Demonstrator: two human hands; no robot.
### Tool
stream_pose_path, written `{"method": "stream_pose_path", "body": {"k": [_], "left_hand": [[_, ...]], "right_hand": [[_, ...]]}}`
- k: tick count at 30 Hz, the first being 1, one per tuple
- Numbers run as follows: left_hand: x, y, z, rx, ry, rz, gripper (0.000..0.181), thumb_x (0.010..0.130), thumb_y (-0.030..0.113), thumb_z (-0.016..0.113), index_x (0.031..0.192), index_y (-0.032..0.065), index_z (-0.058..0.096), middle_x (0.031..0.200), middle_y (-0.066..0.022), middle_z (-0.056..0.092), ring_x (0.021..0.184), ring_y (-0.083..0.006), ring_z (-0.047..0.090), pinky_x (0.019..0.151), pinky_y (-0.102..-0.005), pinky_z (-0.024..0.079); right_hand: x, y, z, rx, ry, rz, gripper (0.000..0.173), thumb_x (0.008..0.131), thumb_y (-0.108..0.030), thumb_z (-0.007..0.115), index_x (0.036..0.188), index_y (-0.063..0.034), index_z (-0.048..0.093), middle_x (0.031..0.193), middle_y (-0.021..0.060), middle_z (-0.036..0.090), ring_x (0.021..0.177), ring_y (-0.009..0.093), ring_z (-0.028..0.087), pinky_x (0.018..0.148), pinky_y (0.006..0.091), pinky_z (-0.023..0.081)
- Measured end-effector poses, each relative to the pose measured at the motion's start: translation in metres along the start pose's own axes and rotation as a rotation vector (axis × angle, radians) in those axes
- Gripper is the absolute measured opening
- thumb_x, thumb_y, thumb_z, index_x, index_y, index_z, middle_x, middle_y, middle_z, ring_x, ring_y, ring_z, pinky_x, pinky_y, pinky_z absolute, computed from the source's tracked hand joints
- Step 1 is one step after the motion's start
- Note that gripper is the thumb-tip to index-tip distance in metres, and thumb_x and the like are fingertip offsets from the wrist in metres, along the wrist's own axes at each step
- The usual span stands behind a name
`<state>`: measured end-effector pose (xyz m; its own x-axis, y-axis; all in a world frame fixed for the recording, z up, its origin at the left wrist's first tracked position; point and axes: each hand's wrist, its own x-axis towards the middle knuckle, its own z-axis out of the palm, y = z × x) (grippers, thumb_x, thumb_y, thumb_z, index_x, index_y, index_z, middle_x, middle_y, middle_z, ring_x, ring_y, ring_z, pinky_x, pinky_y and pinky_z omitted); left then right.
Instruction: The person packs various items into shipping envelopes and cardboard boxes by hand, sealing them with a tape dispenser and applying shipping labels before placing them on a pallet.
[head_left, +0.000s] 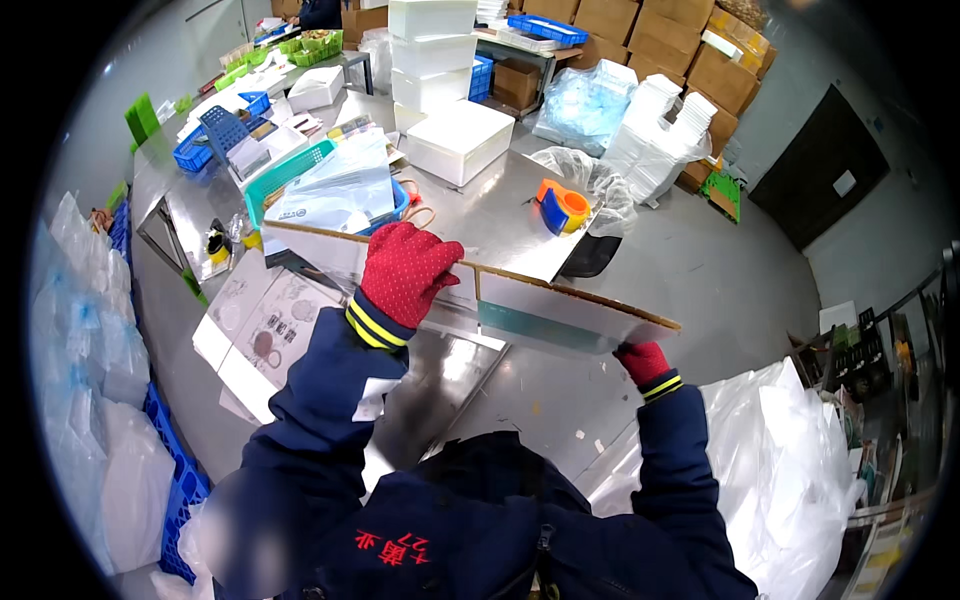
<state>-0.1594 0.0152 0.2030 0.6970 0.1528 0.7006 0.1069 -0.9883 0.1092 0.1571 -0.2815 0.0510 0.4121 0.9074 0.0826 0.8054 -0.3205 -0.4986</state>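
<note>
Both hands wear red dotted gloves. A flattened cardboard carton, white and teal outside with brown edges, is held up on its edge and slants across the view. My left hand grips its upper edge near the middle. My right hand holds its lower right corner; those fingers are partly hidden behind the board. Beyond the carton, an orange and blue tape dispenser sits on the metal table. Printed flat cartons lie to the left of my left forearm.
White foam boxes stand on the table's far side. A teal basket with papers is at the left. Plastic-wrapped foam pieces rest on the floor beyond. Plastic sacks lie at the right and bagged goods at the left.
</note>
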Motion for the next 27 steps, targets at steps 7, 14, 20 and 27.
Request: {"method": "stream_pose_path", "body": {"k": [7,14,20,27], "left_hand": [[0.054,-0.054,0.073,-0.020,-0.139,-0.004,0.045,0.060,0.012,0.075,0.102,0.0119,0.059,0.088,-0.0068,0.059,0.091,-0.0306,0.054,0.089,-0.0456,0.038],[0.104,0.019,0.110,0.095,-0.234,-0.284,0.086,0.060,0.047,0.076,0.130,0.0094,0.044,0.134,-0.0160,0.042,0.129,-0.0360,0.033,0.107,-0.0561,0.015],[0.101,0.044,0.117,0.199,-0.188,-0.389,0.078,0.064,0.047,0.073,0.129,0.0145,0.045,0.134,-0.0143,0.042,0.128,-0.0353,0.035,0.106,-0.0546,0.019],[0.110,0.093,0.097,0.288,-0.082,-0.466,0.030,0.061,0.034,0.074,0.064,0.0076,0.060,0.080,-0.0084,0.061,0.095,-0.0301,0.058,0.095,-0.0556,0.035]], "right_hand": [[0.153,-0.005,-0.120,0.890,-0.562,-0.006,0.042,0.085,-0.002,0.055,0.126,0.0003,0.046,0.108,0.0147,0.061,0.098,0.022,0.060,0.089,0.0312,0.045],[0.278,-0.100,-0.095,0.934,-1.107,-0.479,0.068,0.083,-0.018,0.065,0.139,-0.0046,0.029,0.131,0.0142,0.045,0.119,0.022,0.044,0.101,0.0359,0.034],[0.297,-0.102,-0.082,0.759,-1.190,-0.512,0.070,0.077,-0.023,0.072,0.134,-0.0053,0.035,0.121,0.0118,0.051,0.105,0.020,0.052,0.087,0.0328,0.046],[0.352,-0.118,-0.100,0.334,-0.614,-0.903,0.020,0.077,-0.017,0.065,0.082,0.0021,0.064,0.068,0.0195,0.060,0.065,0.035,0.060,0.059,0.0336,0.049]]}}
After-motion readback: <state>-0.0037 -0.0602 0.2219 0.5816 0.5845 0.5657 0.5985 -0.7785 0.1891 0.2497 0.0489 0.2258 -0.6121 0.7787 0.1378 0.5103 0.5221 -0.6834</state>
